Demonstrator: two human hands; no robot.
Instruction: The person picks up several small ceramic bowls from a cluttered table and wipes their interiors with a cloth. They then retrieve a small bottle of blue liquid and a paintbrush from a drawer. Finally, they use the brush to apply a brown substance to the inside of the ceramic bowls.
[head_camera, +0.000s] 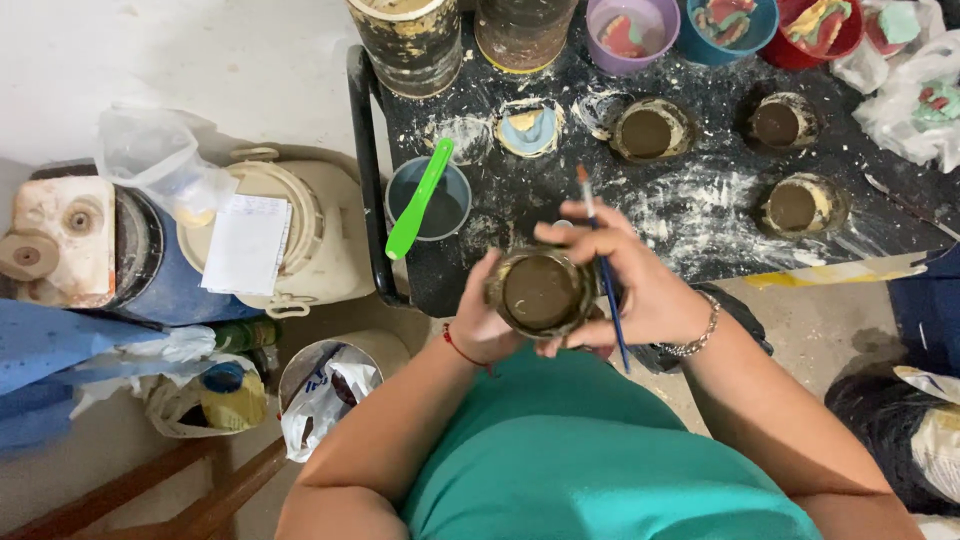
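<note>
Btwn both hands, round mud-caked mould (541, 292), brownish

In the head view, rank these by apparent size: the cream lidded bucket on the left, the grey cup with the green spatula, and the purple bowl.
1. cream lidded bucket, clearly largest.
2. grey cup and purple bowl: look alike; the bowl is cut by the frame's top edge, so unranked.

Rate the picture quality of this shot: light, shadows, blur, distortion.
Head view: soft even light, faint shadows, no harsh glare; the round mould between the left hand and right hand is reasonably sharp; the thin brush is slightly soft; wide-angle stretching shows toward the edges.
</note>
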